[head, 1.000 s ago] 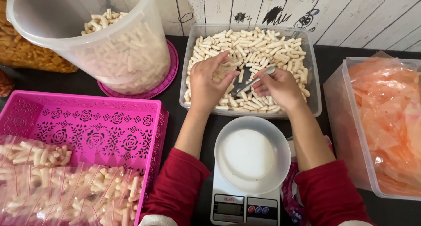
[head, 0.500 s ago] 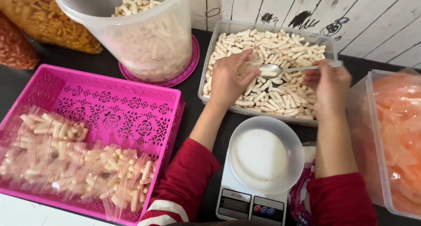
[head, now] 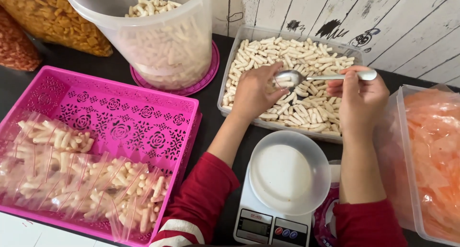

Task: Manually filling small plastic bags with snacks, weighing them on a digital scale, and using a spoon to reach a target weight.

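The right hand's (head: 362, 96) grip is pinched on the handle of a metal spoon (head: 316, 77), whose bowl now sits a little lower, against the left hand (head: 254, 91). That hand is cupped over the clear tray (head: 239, 45) of pale snack sticks (head: 306, 55); whether its grip is closed on anything cannot be told, its fingers hidden. Below, the white bowl (head: 287, 172) rests on a scale (head: 268, 225) cut off by the frame edge.

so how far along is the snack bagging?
Done: several filled clear bags lie in the pink tray. In hand: the right hand holds a spoon to a small bag in the left hand over the clear bin of pale snack sticks. Left: the scale bowl sits empty, and both the bin and the big tub hold plenty of sticks.
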